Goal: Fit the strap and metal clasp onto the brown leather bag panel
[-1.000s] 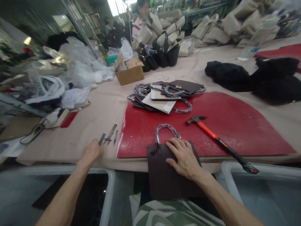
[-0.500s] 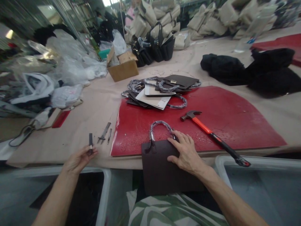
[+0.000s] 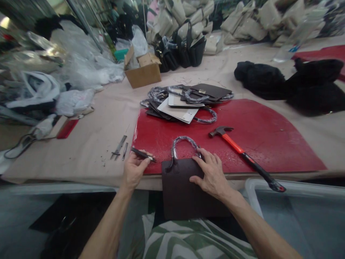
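My left hand pinches a small dark tool with a pale tip, over the near left edge of the red mat. To its right lies a dark brown panel with a plastic-wrapped handle looping up from its top edge; its lower part overhangs the table edge. My right hand rests on the panel near the handle's right end, fingers spread. A hammer with an orange and black handle lies to the right on the mat.
Metal tools lie left of the mat. Behind the panel is a pile of brown panels with wrapped handles. A cardboard box and black cloth sit farther back. Plastic bins stand below the table's front edge.
My left hand has moved right with the small dark tool, from beside the metal tools to near the panel's left corner. The tool now points right. My right hand has stayed on the panel.
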